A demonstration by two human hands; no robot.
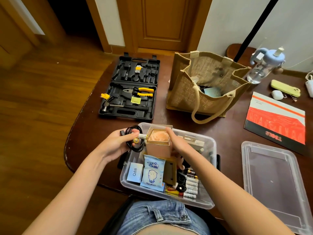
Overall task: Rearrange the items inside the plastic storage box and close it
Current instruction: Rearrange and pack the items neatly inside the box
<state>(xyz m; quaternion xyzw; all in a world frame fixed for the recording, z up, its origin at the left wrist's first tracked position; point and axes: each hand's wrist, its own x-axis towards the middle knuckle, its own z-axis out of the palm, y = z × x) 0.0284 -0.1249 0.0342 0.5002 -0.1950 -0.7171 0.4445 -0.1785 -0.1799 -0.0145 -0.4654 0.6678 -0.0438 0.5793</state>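
Two hands worked over the storage box [207, 141] on the counter [228, 129], lid [271, 184] well right. Right grip [176, 143] clasped the upright tan box [158, 146]; left grip [118, 143], beside it, held cable [135, 131] and batteries [142, 136].

Soft even indoor light, dim dark doorway top left, wide-angle bending at edges, slight overall softness

A small pale-blue box [135, 172] in the storage box [210, 146] reads "Q88", the red-and-black booklet [277, 122] on the table shows "TOOLS" upside down, a red pack [171, 188] reads partly "CARM", and print on the wipes pack [153, 172] and batteries [191, 187] is too blurred.
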